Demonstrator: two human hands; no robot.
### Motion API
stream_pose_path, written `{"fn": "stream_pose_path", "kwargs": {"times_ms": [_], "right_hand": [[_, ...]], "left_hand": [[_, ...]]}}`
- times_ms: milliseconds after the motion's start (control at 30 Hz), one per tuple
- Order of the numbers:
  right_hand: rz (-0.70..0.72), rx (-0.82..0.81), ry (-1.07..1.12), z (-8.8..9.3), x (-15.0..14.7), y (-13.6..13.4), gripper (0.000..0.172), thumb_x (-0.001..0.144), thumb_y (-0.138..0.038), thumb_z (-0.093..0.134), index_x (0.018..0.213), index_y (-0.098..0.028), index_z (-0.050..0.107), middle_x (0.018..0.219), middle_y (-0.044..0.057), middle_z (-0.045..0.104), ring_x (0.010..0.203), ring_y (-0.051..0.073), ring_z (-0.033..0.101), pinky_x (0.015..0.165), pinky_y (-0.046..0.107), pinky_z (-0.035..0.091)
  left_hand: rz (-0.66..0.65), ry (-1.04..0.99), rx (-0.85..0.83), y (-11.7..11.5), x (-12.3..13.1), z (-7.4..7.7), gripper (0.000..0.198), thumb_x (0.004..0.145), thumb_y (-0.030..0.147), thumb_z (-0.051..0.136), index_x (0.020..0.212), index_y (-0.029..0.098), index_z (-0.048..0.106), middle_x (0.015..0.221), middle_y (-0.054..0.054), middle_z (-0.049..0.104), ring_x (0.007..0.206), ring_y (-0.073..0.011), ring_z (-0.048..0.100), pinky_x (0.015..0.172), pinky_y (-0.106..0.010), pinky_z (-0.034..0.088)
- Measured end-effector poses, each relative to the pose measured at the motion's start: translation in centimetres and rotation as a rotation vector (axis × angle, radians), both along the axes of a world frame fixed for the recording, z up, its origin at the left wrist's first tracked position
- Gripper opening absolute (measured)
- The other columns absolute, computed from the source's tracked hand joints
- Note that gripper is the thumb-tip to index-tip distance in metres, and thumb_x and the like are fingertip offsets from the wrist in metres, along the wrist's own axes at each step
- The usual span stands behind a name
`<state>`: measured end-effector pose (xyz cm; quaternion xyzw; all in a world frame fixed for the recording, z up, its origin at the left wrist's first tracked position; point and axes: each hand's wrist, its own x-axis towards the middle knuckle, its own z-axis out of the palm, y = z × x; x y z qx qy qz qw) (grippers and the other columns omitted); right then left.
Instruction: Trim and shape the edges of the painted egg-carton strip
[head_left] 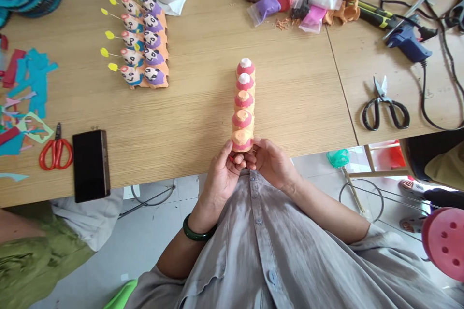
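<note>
Painted egg-carton strip (243, 106) lying lengthwise above wooden tabletop (297, 82) edge, near end gripped by left hand (222, 176) and right hand (271, 164). Hard squeeze could crack thin joints; twisting could too.

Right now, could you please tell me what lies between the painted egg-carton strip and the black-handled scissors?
In the head view, light wood-grain tabletop, crossed by one seam, lies between the painted egg-carton strip and the black-handled scissors.
</note>
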<state>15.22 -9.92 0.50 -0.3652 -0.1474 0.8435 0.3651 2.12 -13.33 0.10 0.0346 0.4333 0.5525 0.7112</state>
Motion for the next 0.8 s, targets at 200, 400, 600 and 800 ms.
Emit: {"fn": "stream_pose_path", "kwargs": {"times_ms": [200,400,600,800], "right_hand": [[0.019,0.002,-0.034,-0.44,-0.36,-0.51,0.034,0.076,-0.042,0.088,0.076,-0.018,0.063,0.06,-0.005,0.052,0.058,0.011,0.048,0.054,0.023,0.039],[0.014,-0.019,0.006,-0.63,-0.68,-0.35,0.037,0.073,-0.046,0.088,0.07,-0.018,0.064,0.058,-0.003,0.055,0.056,0.01,0.043,0.05,0.023,0.033],[0.009,-0.023,0.045,-0.47,-0.64,-0.37,0.035,0.077,-0.046,0.084,0.071,-0.019,0.062,0.062,-0.003,0.052,0.057,0.011,0.042,0.05,0.024,0.036],[0.026,-0.026,0.025,-0.47,-0.63,-0.4,0.043,0.075,-0.052,0.088,0.067,-0.018,0.062,0.059,-0.004,0.049,0.058,0.011,0.043,0.051,0.023,0.036]], "left_hand": [[0.028,0.035,-0.008,0.17,0.07,0.16,0.037,0.084,0.043,0.084,0.067,0.017,0.065,0.051,0.005,0.056,0.049,-0.0089,0.06,0.051,-0.019,0.053],[0.031,0.073,-0.003,0.21,0.13,0.13,0.038,0.083,0.044,0.082,0.065,0.018,0.062,0.052,0.004,0.056,0.049,-0.0092,0.059,0.05,-0.019,0.052],[0.02,0.059,-0.027,0.12,0.07,0.0,0.037,0.08,0.046,0.081,0.065,0.019,0.061,0.049,0.004,0.056,0.053,-0.0146,0.069,0.047,-0.021,0.053],[0.032,0.05,-0.043,0.06,-0.08,-0.05,0.035,0.079,0.045,0.082,0.067,0.019,0.061,0.049,0.005,0.056,0.05,-0.0136,0.067,0.047,-0.021,0.054]]}}
